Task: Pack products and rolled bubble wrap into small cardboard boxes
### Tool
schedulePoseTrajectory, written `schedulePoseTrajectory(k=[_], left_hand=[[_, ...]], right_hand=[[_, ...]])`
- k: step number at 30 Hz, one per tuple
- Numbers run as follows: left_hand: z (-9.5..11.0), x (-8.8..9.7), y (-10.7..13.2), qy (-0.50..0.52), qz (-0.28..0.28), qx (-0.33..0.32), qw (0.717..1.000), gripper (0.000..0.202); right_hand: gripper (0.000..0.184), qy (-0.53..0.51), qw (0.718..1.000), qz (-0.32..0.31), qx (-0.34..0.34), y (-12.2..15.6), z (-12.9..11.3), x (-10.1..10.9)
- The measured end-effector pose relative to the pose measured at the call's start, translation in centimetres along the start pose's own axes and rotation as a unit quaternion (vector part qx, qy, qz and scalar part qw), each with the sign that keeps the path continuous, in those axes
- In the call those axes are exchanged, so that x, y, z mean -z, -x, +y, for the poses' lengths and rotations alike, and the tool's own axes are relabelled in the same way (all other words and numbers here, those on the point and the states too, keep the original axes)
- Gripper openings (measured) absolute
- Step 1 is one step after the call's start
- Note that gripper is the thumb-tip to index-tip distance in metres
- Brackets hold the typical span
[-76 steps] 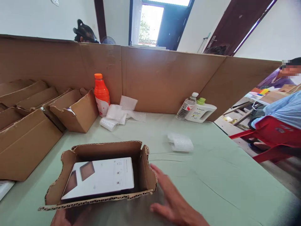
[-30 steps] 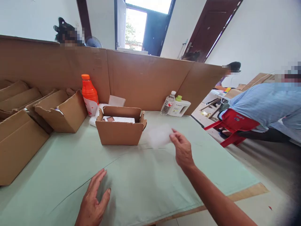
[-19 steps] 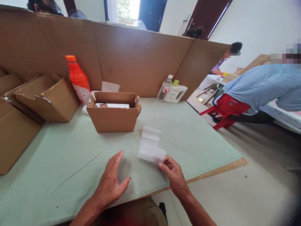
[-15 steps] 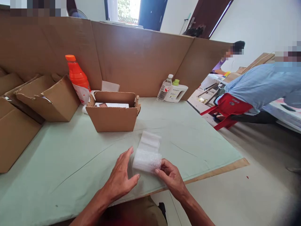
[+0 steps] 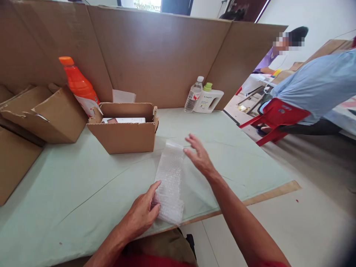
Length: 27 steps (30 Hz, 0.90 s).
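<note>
A strip of clear bubble wrap lies lengthwise on the pale green table cover, its near end folded over in a thicker bundle close to the table edge. My left hand grips this near end from the left side, thumb on the bundle and index finger along the strip's edge. Beside the far end, my right hand is open with its fingers apart, slightly blurred, and holds nothing. An open cardboard box with white printed boxes inside stands beyond the wrap to the left.
More cardboard boxes stand at the left beside an orange bottle. A clear water bottle and a white jug stand against the cardboard wall. To the right, a person sits on a red chair.
The bubble wrap has been spread into a longer strip and drawn nearer. My right hand has left its near end and moved to the far end; my left hand has come onto the wrap.
</note>
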<state>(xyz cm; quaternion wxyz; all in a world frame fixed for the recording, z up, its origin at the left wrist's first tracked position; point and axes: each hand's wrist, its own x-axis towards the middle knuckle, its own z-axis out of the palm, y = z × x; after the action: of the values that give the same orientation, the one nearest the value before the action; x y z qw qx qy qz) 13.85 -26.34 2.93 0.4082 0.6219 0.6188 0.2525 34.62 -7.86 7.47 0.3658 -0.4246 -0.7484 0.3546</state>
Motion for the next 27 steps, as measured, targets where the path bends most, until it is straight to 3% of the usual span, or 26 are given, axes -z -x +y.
schedulePoseTrajectory(k=[2, 5, 8, 11, 13, 16, 19, 21, 24, 27], left_hand=[[0.2, 0.1, -0.2, -0.008, 0.006, 0.019, 1.0, 0.068], [0.4, 0.3, -0.5, -0.023, 0.009, 0.034, 0.999, 0.067], [0.3, 0.0, -1.0, -0.069, 0.0, 0.032, 0.997, 0.068], [0.0, -0.6, -1.4, -0.131, 0.025, -0.004, 0.991, 0.068], [-0.1, -0.9, -1.2, -0.167, 0.087, -0.058, 0.98, 0.066], [-0.4, -0.6, 0.0, -0.186, 0.166, -0.15, 0.957, 0.062], [-0.6, 0.1, 1.6, -0.146, 0.136, -0.22, 0.955, 0.06], [-0.7, 0.4, 2.3, -0.105, 0.114, -0.214, 0.965, 0.056], [-0.7, 0.4, 2.1, -0.059, 0.101, -0.143, 0.983, 0.05], [-0.5, 0.0, 0.1, -0.061, 0.076, -0.084, 0.992, 0.054]], right_hand=[[0.036, 0.028, 0.998, 0.054, 0.036, 0.8, -0.1, 0.9], [0.03, 0.024, 0.996, -0.029, 0.083, 5.6, -0.6, 1.6], [0.026, 0.044, 0.991, -0.042, 0.121, 11.7, -1.2, 0.0], [0.037, 0.122, 0.976, -0.045, 0.178, 15.6, -1.3, -2.9], [0.048, 0.177, 0.961, -0.073, 0.201, 16.3, -0.9, -4.6], [0.032, 0.212, 0.955, -0.086, 0.188, 15.8, -0.3, -5.9], [0.028, 0.161, 0.97, -0.088, 0.159, 14.8, -0.3, -5.7], [0.028, 0.108, 0.983, -0.107, 0.107, 14.6, -0.6, -5.2], [0.026, 0.08, 0.989, -0.119, 0.026, 15.0, -1.0, -4.3], [0.033, 0.165, 0.984, 0.005, 0.065, 15.7, -1.1, -3.9]])
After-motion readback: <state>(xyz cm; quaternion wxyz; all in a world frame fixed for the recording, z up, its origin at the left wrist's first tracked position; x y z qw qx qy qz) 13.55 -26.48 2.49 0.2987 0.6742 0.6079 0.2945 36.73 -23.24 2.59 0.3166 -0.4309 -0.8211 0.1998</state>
